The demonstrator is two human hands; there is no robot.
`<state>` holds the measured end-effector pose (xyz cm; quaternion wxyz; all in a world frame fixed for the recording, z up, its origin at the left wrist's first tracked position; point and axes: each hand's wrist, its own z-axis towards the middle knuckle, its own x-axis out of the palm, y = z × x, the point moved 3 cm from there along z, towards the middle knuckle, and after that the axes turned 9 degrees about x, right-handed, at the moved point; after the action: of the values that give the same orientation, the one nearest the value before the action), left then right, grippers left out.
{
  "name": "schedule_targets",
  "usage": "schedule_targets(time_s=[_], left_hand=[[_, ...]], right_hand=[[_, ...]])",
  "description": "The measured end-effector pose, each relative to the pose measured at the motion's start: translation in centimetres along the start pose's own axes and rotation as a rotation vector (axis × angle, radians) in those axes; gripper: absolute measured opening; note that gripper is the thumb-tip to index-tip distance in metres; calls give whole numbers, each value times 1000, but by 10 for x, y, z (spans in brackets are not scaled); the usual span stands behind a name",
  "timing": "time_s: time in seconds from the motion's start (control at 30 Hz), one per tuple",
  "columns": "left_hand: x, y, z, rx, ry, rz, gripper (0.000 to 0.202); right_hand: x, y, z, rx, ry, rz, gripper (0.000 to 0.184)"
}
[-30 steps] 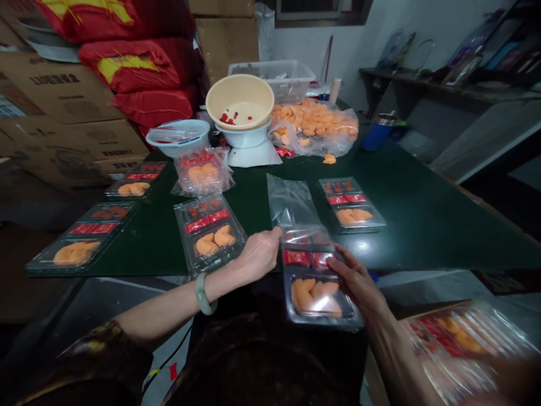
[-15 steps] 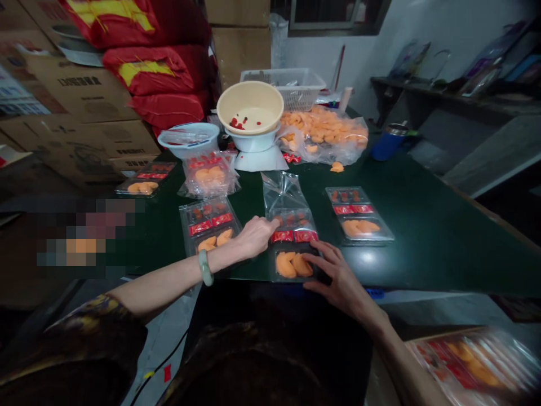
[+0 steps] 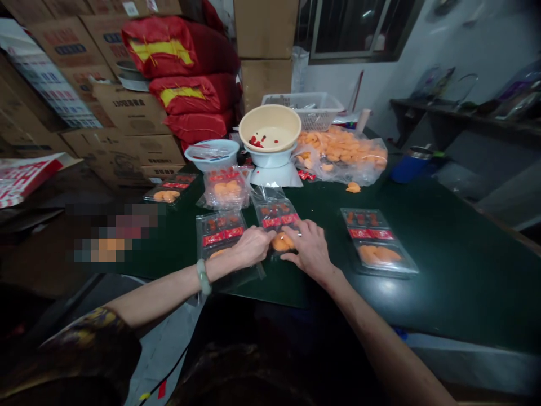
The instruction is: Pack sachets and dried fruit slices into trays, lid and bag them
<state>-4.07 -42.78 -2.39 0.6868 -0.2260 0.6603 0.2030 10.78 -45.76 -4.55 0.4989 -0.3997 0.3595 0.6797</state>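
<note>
A clear plastic tray (image 3: 276, 217) with red packets and orange pieces lies on the dark green table (image 3: 443, 265), inside a clear bag (image 3: 267, 196). My left hand (image 3: 251, 246), with a green bangle on the wrist, is closed on the bag's near edge at the tray's left side. My right hand (image 3: 307, 249) rests over the tray's near end with bent fingers gripping it, covering most of the orange pieces.
A bagged tray (image 3: 220, 228) lies just left of my left hand, another bagged tray (image 3: 226, 186) behind it. An unbagged tray (image 3: 378, 242) sits to the right. Behind are a beige bowl (image 3: 270, 127), a bag of orange pieces (image 3: 342, 149), a white basket (image 3: 302, 107), a blue cup (image 3: 408, 166) and stacked cartons.
The tray has slid away from me, off the table's near edge and deep into the clear bag. Both hands moved forward with it, and the view has tilted up.
</note>
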Motion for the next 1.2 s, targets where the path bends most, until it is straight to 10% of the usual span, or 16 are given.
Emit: schedule_targets(time_s=[0.17, 0.37, 0.6, 0.83, 1.07, 1.2], left_hand=[[3, 4, 14, 88, -113, -74, 12], [10, -18, 8, 331, -89, -188, 15], [8, -35, 9, 249, 41, 87, 15], [-2, -52, -16, 211, -102, 74, 15], [2, 2, -9, -511, -444, -807, 11], [19, 15, 48, -770, -157, -1312, 32]], right_hand=[[6, -9, 10, -102, 156, 81, 36], [-21, 3, -45, 52, 75, -28, 29], [-7, 3, -30, 298, 51, -169, 19], [4, -7, -15, 293, -125, -190, 26], [1, -9, -22, 183, -262, -147, 31], [-4, -4, -26, 105, -278, -107, 32]])
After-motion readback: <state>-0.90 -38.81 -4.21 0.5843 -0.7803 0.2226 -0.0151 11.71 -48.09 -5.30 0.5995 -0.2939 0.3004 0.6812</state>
